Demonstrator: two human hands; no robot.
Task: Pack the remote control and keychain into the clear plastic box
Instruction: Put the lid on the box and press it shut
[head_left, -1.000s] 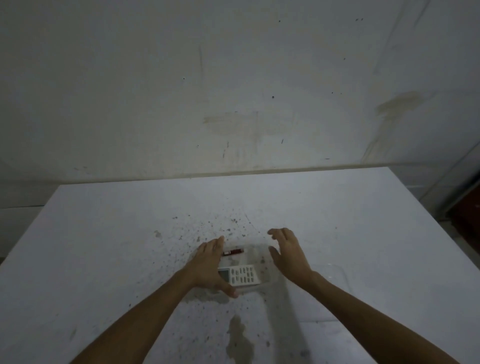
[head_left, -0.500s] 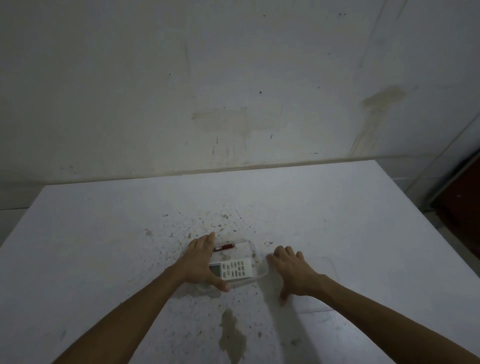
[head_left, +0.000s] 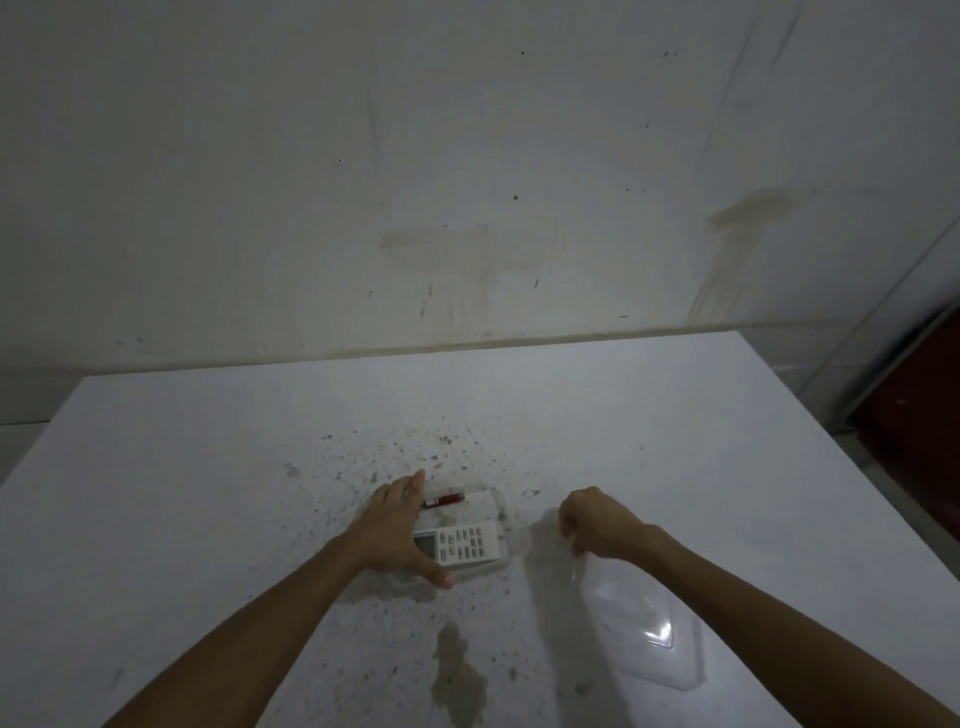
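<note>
A clear plastic box (head_left: 503, 512) sits on the white table (head_left: 208, 493). Inside it lie a white remote control (head_left: 467, 541) near the front and a red and black keychain (head_left: 442, 501) at the back. My left hand (head_left: 400, 525) rests flat against the box's left side, thumb along its front edge, partly covering the remote's screen end. To the right, my right hand (head_left: 597, 525) is closed on the far edge of a clear plastic lid (head_left: 639, 618), which tilts up from the table beneath my forearm.
The table carries dark specks and a brownish stain (head_left: 457, 670) near its front. A stained wall (head_left: 467, 182) stands right behind it. A dark red object (head_left: 914, 426) is off the table's right edge.
My right hand moved right, away from the box, and closed on the clear lid, lifting its far edge. My left hand stayed on the box.
</note>
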